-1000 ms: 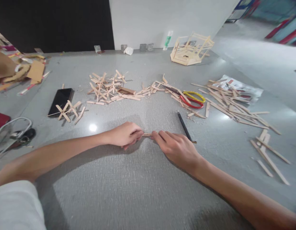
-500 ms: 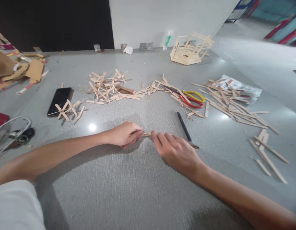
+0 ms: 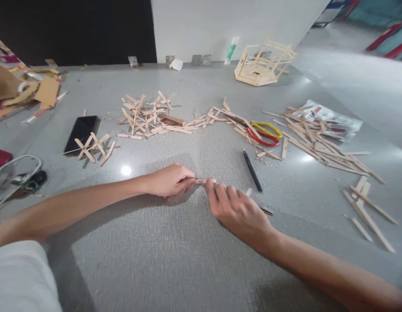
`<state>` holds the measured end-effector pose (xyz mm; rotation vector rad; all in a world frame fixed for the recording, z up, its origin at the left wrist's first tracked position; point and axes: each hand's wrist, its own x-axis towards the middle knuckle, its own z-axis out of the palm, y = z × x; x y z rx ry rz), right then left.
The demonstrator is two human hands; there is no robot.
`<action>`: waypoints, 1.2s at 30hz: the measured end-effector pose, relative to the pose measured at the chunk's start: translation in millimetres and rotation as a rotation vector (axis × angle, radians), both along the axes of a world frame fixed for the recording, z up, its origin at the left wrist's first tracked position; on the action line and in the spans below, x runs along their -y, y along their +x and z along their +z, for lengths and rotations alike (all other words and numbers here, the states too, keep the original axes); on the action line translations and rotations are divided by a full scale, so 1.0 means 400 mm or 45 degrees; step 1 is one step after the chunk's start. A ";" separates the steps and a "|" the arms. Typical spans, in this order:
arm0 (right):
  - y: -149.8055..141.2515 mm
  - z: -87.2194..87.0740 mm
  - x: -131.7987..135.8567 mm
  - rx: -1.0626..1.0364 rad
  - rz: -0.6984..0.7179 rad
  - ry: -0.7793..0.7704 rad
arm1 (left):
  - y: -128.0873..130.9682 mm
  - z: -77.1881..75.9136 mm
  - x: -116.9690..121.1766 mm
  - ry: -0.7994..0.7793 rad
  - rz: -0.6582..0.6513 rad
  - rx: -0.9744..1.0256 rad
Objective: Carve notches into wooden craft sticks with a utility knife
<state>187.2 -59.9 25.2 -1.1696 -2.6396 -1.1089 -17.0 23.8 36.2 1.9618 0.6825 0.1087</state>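
Note:
My left hand [image 3: 173, 182] is closed in a pinch on one end of a short piece of wooden craft stick [image 3: 200, 181], held low over the grey table. At its other end, my right hand [image 3: 236, 206] has its thumb and index finger closed on the same piece. A slim tool with a brass-coloured end [image 3: 267, 211] sticks out beyond the right hand, mostly hidden; I cannot tell whether the hand holds it. A pale flat tip [image 3: 249, 191] shows above the knuckles. Just beyond lies a black pen-like stick [image 3: 252, 171].
Scissors with red and yellow handles [image 3: 265, 133] lie among loose craft sticks [image 3: 145, 115]. More sticks [image 3: 324, 141] cover a plastic packet [image 3: 337, 119] at right. A phone [image 3: 80, 134] lies left. At the back stand a stick frame [image 3: 264, 65] and a glue tube [image 3: 231, 50].
My right hand has turned slightly, and its thumb tip now shows. The brass-coloured tool end has shifted down, and the pale tip has come into sight. The left hand keeps its pinch.

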 end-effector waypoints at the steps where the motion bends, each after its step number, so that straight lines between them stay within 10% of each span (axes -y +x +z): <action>1: 0.001 0.000 0.001 -0.028 -0.011 -0.024 | -0.001 0.001 0.000 -0.009 -0.001 0.001; 15: 0.051 -0.019 -0.037 -0.225 0.072 -0.350 | 0.002 0.001 0.009 0.060 0.031 0.019; 23: 0.074 -0.041 -0.072 -0.815 0.212 -0.601 | -0.003 0.008 0.002 -0.077 0.019 -0.010; 36: 0.065 -0.034 -0.056 -0.367 0.126 -0.478 | -0.005 0.007 -0.002 -0.090 0.023 -0.049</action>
